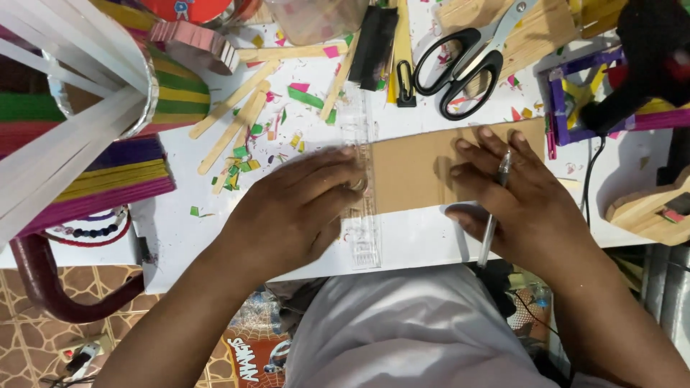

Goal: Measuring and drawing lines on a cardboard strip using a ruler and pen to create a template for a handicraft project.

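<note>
A brown cardboard strip (406, 169) lies across the white table (410, 241). A clear plastic ruler (361, 215) stands across it, running toward me. My left hand (291, 208) lies flat with its fingertips pressing the ruler down onto the cardboard. My right hand (514, 197) rests on the cardboard's right part, fingers spread, with a silver pen (496, 208) held between the fingers and pointing away from me.
Black-handled scissors (460, 61) lie behind the cardboard. Wooden craft sticks (237, 118) and coloured paper scraps (248, 154) litter the left. Stacked coloured sticks (115, 176) and white paper strips (57, 136) fill the far left. A purple stick frame (568, 97) and a black cable (591, 179) are at the right.
</note>
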